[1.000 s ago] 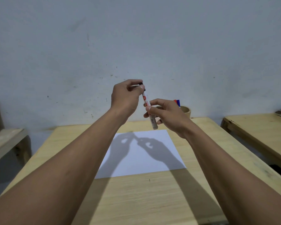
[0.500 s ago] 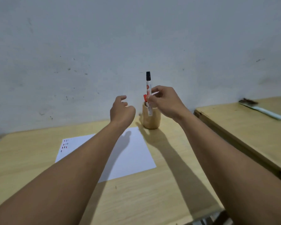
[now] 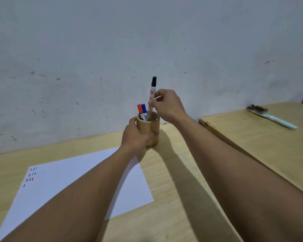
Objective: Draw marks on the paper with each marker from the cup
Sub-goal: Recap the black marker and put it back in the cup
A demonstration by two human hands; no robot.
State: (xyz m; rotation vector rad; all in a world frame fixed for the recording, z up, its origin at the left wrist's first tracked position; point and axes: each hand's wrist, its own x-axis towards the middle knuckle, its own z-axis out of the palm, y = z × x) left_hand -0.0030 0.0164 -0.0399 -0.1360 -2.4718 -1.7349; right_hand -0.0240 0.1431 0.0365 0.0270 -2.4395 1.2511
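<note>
Change, left hand (image 3: 136, 135): half a second ago it hung free in the air beside the cup; now it wraps the cup's left side, thumb across the front.
Change, black marker (image 3: 151, 96): earlier it was held above the cup, now its lower end is inside the rim, cap up, near upright.
Change, view: camera has come closer, cup sits larger in frame.
Right hand (image 3: 166, 105): pinches the black marker's barrel with fingertips, above the cup.
Cup (image 3: 151, 127): one, wooden, on the table (image 3: 173, 198) near the wall, just past the paper's far right corner.
Markers: three. Black in the right hand, red (image 3: 139, 109) and blue (image 3: 143, 109) standing in the cup, leaning left, caps on.
Paper (image 3: 63, 182): one white sheet, flat on the table, left of the cup, partly under the left forearm.
Marks (image 3: 31, 176): small dashes, red and dark, clustered at the sheet's far left corner; exact count too small to tell.
Second table (image 3: 262, 137): one, to the right, apart from the first.
Brush (image 3: 271, 117): one, pale handle, lying on the second table.
</note>
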